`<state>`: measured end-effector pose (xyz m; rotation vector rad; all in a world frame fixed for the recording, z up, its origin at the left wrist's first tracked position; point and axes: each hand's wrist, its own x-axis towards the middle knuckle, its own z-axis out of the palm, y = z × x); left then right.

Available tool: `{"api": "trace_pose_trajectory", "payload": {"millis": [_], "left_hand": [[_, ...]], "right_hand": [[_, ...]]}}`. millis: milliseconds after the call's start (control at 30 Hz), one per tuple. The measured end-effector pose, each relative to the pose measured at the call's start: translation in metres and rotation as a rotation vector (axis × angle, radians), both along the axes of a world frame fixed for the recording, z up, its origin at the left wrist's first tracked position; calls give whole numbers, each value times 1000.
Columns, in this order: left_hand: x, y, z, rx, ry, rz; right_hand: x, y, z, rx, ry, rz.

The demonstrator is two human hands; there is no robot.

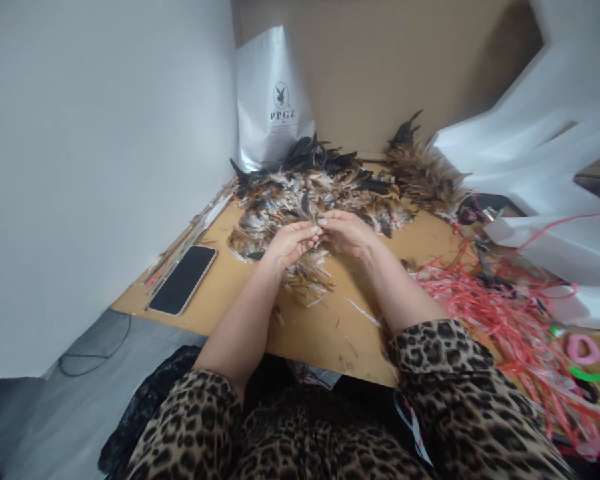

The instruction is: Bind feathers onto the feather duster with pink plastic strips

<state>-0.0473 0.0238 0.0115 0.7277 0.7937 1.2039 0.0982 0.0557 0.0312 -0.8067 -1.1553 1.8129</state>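
Left hand (291,243) and right hand (347,233) fingertip to fingertip — fingers pinched together, forearms bare and converging forward.

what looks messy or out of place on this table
Red strips sprawl in a tangle across the table's right side, some trailing over its front edge. Stray feather bits lie apart from the feather pile. The phone lies flat, nothing wrong.

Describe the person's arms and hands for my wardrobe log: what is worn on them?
Both arms wear leopard-print sleeves, tan with dark spots, pushed up to about the elbows, leaving forearms bare. The left hand and right hand are gloveless; no rings or watch are discernible.
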Motion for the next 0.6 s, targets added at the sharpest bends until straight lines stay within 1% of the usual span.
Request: {"api": "trace_pose_trajectory", "payload": {"millis": [133,267,500,600], "left_hand": [[-4,2,-1,-33,27,30],[-5,3,-2,-22,75,45],[-2,1,-2,-18,142,56],[-1,1,-3,-14,158,59]], "right_hand": [[0,2,-2,34,-1,-74],[-2,3,-7,61,-52,-135],[-11,0,-11,41,10,-175],[-12,-1,-11,48,-7,-176]]}}
